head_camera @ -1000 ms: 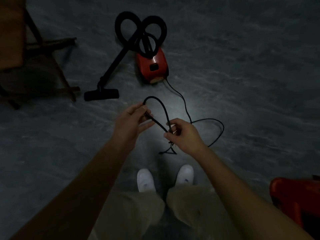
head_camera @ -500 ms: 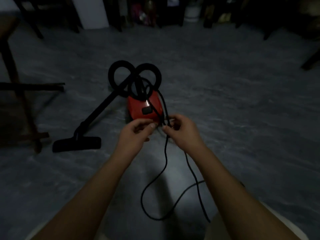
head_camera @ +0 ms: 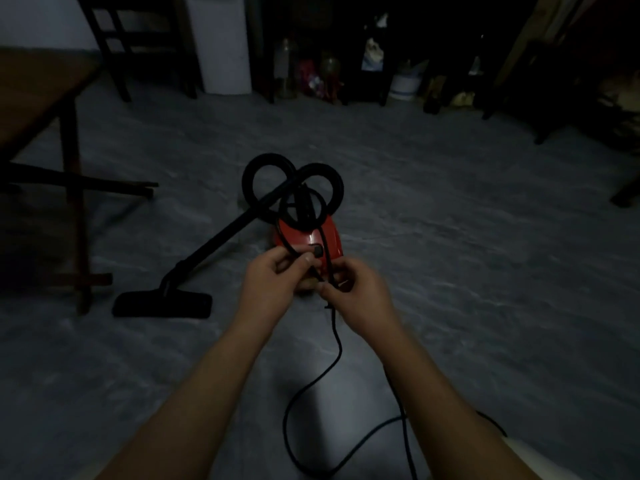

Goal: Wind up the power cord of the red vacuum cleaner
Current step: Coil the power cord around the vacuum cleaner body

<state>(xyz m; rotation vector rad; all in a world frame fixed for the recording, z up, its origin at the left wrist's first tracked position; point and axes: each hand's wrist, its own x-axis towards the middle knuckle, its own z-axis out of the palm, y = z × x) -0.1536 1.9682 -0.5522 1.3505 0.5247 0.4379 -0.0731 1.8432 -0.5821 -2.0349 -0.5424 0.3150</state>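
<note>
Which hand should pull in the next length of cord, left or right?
Probably the right hand. The loose cord hangs straight down from its fingers to the floor, so it can slide down and draw up slack. The left hand is pinching the loop already formed, so it seems better kept as the holder.

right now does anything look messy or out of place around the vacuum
Mostly the power cord: below both hands it trails loose across the floor in a wide slack loop, not yet wound. The vacuum sits upright, its hose lying in untidy loops.
</note>
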